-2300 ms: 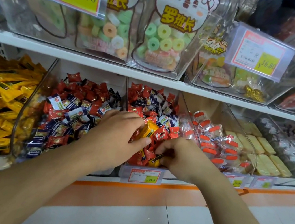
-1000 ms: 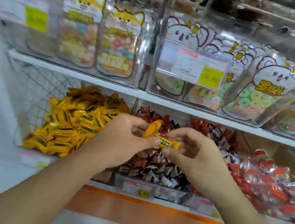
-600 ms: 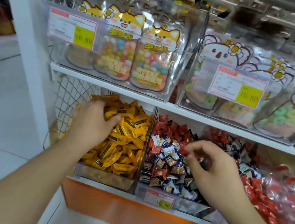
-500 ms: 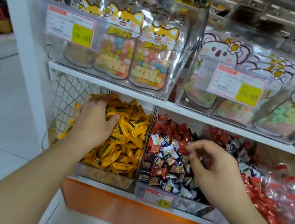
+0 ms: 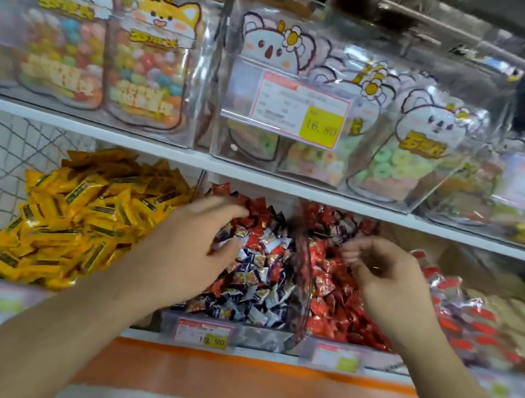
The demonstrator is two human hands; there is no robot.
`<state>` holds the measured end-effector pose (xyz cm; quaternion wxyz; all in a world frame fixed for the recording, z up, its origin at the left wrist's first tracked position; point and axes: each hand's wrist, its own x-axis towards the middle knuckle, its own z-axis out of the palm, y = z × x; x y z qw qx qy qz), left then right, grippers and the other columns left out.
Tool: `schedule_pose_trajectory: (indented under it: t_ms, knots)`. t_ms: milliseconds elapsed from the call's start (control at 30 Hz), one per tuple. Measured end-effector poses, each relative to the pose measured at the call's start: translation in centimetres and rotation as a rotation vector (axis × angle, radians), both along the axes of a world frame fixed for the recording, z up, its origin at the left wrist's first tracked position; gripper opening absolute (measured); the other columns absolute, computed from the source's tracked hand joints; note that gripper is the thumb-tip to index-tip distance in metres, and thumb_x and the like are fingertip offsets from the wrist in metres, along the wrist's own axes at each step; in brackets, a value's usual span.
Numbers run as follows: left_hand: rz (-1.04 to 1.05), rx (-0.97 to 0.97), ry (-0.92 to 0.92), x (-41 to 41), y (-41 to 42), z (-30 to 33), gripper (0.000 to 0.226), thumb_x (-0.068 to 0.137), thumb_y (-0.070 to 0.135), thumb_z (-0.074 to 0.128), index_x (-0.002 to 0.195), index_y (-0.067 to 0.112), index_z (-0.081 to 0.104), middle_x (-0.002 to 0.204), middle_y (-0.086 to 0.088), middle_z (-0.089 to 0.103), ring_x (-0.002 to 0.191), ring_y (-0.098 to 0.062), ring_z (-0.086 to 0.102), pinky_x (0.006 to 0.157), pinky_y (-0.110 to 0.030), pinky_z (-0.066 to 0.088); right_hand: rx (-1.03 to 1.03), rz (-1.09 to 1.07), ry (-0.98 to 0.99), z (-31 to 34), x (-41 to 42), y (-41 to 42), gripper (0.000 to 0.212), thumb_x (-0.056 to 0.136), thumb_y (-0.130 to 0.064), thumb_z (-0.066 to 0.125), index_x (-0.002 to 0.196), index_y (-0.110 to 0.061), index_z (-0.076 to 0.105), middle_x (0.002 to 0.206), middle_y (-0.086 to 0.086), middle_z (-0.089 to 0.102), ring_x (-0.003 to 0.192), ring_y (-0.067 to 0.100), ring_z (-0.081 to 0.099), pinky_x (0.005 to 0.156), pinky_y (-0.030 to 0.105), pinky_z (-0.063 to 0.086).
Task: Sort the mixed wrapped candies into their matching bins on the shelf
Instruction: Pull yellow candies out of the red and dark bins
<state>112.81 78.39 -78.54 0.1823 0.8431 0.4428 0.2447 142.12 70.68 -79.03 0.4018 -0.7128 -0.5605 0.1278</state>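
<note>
Neither grip holds a candy. The left hand (image 5: 186, 249) hovers with fingers spread over the bin of mixed red and dark wrapped candies (image 5: 254, 272). The right hand (image 5: 384, 280) hangs with fingers loosely curled over the bin of red candies (image 5: 338, 297) just to the right. Both seem poised to pick out strays that belong elsewhere. The yellow candies (image 5: 83, 217) fill their own bin at far left, where any stray yellow one would go. Bags of sweets (image 5: 149, 61) stand on the shelf above.
</note>
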Motion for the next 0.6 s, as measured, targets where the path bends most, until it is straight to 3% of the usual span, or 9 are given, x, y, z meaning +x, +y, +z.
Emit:
schedule_pose_trajectory:
  t_ms: [100,200,300,433,533,600]
  knots:
    - [-0.142,-0.016,0.043,3.7,-1.2,-0.8,0.051,0.104,0.054,0.044,0.154,0.044,0.035,0.158,0.032,0.024,0.138,0.007,0.029,0.109,-0.005,0.017,-0.082,0.087,-0.009,-0.9,1.0,-0.9,0.032,0.096,0.001,0.061,0.094,-0.029,0.073,0.093,-0.010,0.074,0.092,0.008,0.069,0.090,0.038,0.058]
    - [-0.261,-0.056,0.066,6.5,-1.7,-1.7,0.057,0.104,0.058,0.039,0.158,0.046,0.026,0.162,0.034,0.014,0.148,0.007,0.020,0.118,-0.018,0.021,-0.168,0.174,-0.044,-1.3,1.2,-1.6,0.037,0.092,0.001,0.068,0.097,-0.034,0.076,0.092,-0.011,0.073,0.090,0.005,0.068,0.083,0.022,0.055]
    - [-0.313,-0.082,0.119,8.5,-1.8,-2.5,0.062,0.104,0.061,0.037,0.161,0.046,0.017,0.163,0.038,0.001,0.149,0.007,0.017,0.117,-0.021,0.023,-0.260,0.235,-0.181,-1.8,1.0,-1.6,0.030,0.088,-0.021,0.079,0.111,-0.039,0.075,0.100,-0.017,0.071,0.096,-0.001,0.063,0.083,0.014,0.049]
    - [-0.330,-0.097,0.180,9.7,-1.6,-3.0,0.069,0.103,0.062,0.038,0.162,0.047,0.007,0.160,0.042,-0.014,0.151,0.000,0.021,0.118,-0.030,0.035,-0.256,0.380,-0.289,-2.3,1.2,-0.8,0.029,0.090,-0.025,0.077,0.119,-0.033,0.075,0.117,-0.019,0.068,0.109,-0.001,0.060,0.099,0.020,0.048]
    - [-0.330,-0.115,0.189,9.8,-1.4,-3.0,0.069,0.102,0.062,0.040,0.161,0.048,0.008,0.159,0.043,-0.014,0.152,0.001,0.020,0.119,-0.031,0.033,-0.296,0.392,-0.390,-2.4,2.1,-0.5,0.016,0.087,-0.020,0.078,0.097,-0.032,0.081,0.104,-0.018,0.070,0.098,0.002,0.063,0.092,0.027,0.053]
    - [-0.334,-0.118,0.196,9.8,-1.5,-3.0,0.068,0.102,0.062,0.039,0.161,0.049,0.009,0.159,0.043,-0.014,0.152,0.000,0.021,0.120,-0.033,0.034,-0.347,0.320,-0.473,-2.4,3.0,-0.6,0.018,0.084,-0.017,0.075,0.085,-0.034,0.079,0.097,-0.020,0.068,0.091,0.002,0.063,0.085,0.031,0.057]
